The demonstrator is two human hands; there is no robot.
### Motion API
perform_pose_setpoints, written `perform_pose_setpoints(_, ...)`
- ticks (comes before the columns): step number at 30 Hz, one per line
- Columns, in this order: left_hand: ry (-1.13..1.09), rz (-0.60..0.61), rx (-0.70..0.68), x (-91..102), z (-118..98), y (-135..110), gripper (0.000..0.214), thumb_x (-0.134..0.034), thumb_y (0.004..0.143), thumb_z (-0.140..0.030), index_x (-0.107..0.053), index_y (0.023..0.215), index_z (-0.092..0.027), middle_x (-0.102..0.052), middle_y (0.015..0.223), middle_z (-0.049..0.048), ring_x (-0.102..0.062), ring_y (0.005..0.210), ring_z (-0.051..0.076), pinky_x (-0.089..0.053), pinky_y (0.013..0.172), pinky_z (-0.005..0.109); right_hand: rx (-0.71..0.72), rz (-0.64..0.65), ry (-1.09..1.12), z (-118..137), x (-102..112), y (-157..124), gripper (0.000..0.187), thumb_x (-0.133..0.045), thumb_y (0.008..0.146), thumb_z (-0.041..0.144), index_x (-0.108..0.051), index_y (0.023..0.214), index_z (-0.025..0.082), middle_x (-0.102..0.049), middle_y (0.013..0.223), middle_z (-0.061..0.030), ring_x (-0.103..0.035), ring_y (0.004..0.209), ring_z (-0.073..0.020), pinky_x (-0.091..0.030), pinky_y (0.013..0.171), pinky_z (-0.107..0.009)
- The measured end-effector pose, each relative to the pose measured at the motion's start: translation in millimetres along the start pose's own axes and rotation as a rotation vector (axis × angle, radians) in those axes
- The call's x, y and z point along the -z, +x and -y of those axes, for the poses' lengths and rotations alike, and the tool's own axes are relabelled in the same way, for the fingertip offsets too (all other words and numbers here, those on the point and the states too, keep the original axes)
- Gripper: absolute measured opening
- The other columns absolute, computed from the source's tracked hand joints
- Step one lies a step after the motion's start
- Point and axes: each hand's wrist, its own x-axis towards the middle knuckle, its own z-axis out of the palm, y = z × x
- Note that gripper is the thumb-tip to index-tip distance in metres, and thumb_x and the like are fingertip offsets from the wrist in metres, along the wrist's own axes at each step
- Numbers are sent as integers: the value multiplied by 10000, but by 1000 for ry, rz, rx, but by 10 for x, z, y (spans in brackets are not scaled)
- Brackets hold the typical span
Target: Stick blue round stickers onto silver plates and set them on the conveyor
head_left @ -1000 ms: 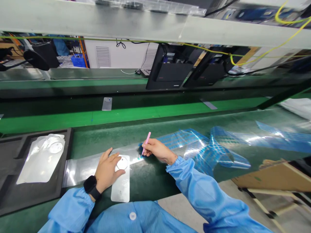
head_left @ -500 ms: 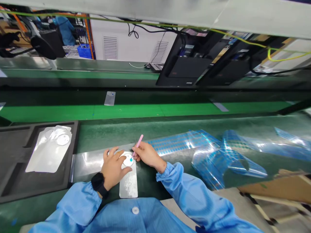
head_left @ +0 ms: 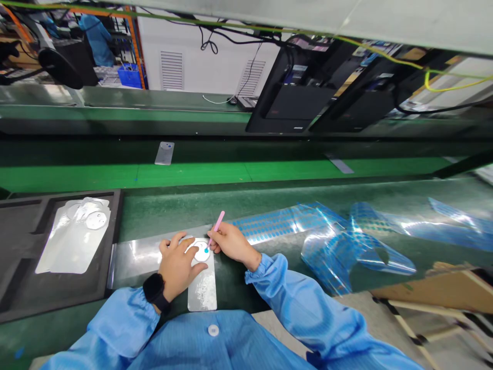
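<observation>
Green workbench, near its front edge: silver card lies long axis pointing away from the person; open left hand rests on its white disc, right hand pinches a pink stick.

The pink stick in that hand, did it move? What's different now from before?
The right hand moved left toward the left hand, carrying the pink stick. Its tip now reaches the round white disc. Nothing was picked up or let go. The left hand stayed on the disc, and the silvery sheet stayed in the foam tray.
</observation>
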Motion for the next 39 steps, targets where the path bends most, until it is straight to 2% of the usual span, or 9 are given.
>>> perform_pose_setpoints(16,39,48,-9,57,-30,11,245,-780,717,-388,-720,923,-269,-688,1098,86,-478,1145,385,-321,790,476,58,18,-67,-63,-21,27,188,-540,880,159,-532,692,168,-615,569,13,-601,487,-110,-500,482,-203)
perform_pose_setpoints(29,-10,86,-62,68,-17,19,150,-709,793,-325,-741,938,-344,-682,1082,58,-464,1145,344,-306,810,463,95,1,-77,-115,-32,31,168,-544,867,159,-528,701,177,-610,562,22,-597,488,-104,-500,486,-189)
perform_pose_setpoints(35,-12,107,-77,66,-5,26,144,-687,807,-321,-734,943,-322,-668,1096,72,-484,1103,318,-313,799,449,75,-4,-101,-106,-57,40,159,-541,862,168,-528,704,181,-632,581,7,-619,513,-122,-499,507,-205)
perform_pose_setpoints(39,-24,129,-70,75,-14,33,138,-696,802,-302,-722,937,-313,-662,1104,73,-506,1088,310,-312,778,442,114,-28,-204,-105,19,30,126,-547,868,208,-547,745,183,-633,609,-8,-611,535,-136,-493,538,-234)
